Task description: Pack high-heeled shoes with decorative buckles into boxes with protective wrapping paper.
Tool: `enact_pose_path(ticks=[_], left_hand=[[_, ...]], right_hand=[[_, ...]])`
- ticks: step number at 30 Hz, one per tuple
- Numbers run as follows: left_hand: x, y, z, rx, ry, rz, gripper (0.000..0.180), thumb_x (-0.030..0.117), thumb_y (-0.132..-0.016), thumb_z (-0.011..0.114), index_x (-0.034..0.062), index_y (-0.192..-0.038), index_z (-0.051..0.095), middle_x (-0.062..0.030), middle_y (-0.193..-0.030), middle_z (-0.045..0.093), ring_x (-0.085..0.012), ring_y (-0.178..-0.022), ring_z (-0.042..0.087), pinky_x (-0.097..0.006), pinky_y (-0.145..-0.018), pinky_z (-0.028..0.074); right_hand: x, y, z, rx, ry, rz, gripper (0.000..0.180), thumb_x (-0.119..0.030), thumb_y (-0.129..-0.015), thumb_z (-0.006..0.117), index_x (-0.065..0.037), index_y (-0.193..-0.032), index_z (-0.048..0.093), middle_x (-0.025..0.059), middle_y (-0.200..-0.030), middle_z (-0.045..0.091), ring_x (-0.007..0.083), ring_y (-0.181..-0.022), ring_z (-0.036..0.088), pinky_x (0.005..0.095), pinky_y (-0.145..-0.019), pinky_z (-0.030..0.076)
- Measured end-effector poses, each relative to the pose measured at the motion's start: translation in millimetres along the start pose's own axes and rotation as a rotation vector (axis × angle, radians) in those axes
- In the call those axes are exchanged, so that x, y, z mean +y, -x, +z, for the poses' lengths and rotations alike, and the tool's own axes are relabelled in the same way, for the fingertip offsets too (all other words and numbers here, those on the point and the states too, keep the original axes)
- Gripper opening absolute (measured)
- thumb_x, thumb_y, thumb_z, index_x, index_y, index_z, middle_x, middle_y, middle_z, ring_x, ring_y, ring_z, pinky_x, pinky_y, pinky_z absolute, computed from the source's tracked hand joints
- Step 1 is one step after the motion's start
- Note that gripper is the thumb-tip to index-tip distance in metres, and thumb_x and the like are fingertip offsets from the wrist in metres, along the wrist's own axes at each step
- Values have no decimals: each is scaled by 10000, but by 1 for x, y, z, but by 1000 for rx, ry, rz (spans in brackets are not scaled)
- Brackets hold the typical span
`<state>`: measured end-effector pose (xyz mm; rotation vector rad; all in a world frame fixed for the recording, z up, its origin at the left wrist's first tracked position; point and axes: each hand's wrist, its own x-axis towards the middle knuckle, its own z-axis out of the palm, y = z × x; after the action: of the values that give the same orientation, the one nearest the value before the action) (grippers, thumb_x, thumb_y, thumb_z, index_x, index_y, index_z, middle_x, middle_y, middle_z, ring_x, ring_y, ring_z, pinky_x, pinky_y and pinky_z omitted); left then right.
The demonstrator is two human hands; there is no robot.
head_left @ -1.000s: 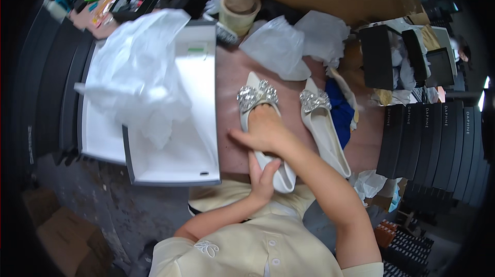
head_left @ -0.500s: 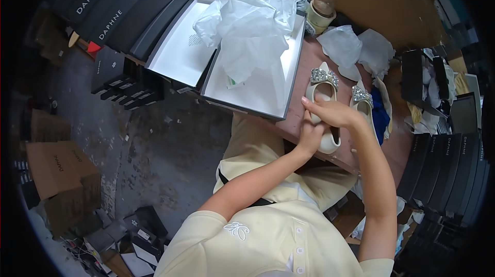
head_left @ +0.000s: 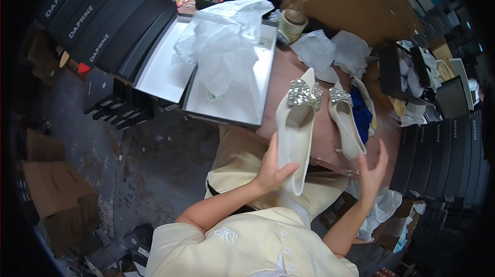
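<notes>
While dark boxes [head_left: 111, 24] stand in a row at far left, two white-lined box halves [head_left: 232, 112] sit beside them with crumpled white tissue [head_left: 221, 45] draped across, and no shoe shows in either. Next along, the left hand [head_left: 272, 171] grips a cream shoe [head_left: 298, 132] near its heel, fingers round the side and thumb over the rim, holding it at the near edge of the pink table [head_left: 281, 71], jewelled bow facing up. Further right, the matching shoe [head_left: 350, 128] lies on the table, heel toward the right hand [head_left: 372, 174], whose fingers are spread and grip nothing; whether the thumb touches that heel, I cannot tell. As I judge it, the handling is partway: one shoe is up, its mate is down, both outside the box halves
</notes>
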<state>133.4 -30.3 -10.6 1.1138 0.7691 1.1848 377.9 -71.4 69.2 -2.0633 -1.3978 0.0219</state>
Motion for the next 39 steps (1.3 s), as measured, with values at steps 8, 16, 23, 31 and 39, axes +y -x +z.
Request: enact_pose_path(ticks=[8, 16, 23, 31, 39], left_hand=[[62, -3, 4, -198, 656, -482, 812, 246, -692, 598, -35, -1363, 239, -259, -1107, 524, -336, -968, 576, -436, -933, 408], [54, -29, -21, -723, 1415, -704, 745, 364, -756, 364, -126, -1315, 315, -343, -881, 588, -453, -751, 612, -481, -1094, 157], [42, -18, -34, -794, 1525, -1107, 839, 346, -708, 431, -116, -1368, 193, -389, -1016, 526, -515, -807, 588, -532, -1061, 210], [35, -16, -31, -842, 1549, -1073, 832, 353, -717, 435, -128, -1357, 209, -379, -1046, 526, -506, -803, 594, -527, -1055, 219], [34, -11, -36, -836, 1607, -1052, 754, 361, -774, 408, -185, -1283, 297, -412, -988, 532, -505, -886, 579, -467, -1086, 188]], right_hand=[[24, 3, 59, -141, -472, 265, 645, -146, -714, 749, -12, -1270, 452, 158, -1174, 549, 230, -1078, 540, 327, -887, 439], [14, 0, 54, -159, -406, 243, 621, -140, -699, 732, -28, -1253, 476, 163, -1187, 549, 260, -1092, 542, 355, -907, 425], [8, 10, 31, 278, -876, -96, 512, -198, -782, 561, 84, -1194, 448, 213, -1262, 449, 321, -1231, 406, 419, -1042, 303], [8, 18, 46, 309, -879, 37, 537, -319, -811, 537, 56, -1185, 451, 200, -1263, 426, 281, -1168, 433, 399, -997, 332], [16, 29, 68, 162, -788, 225, 634, 34, -770, 620, -2, -1323, 313, 173, -1328, 387, 213, -1187, 434, 313, -995, 355]])
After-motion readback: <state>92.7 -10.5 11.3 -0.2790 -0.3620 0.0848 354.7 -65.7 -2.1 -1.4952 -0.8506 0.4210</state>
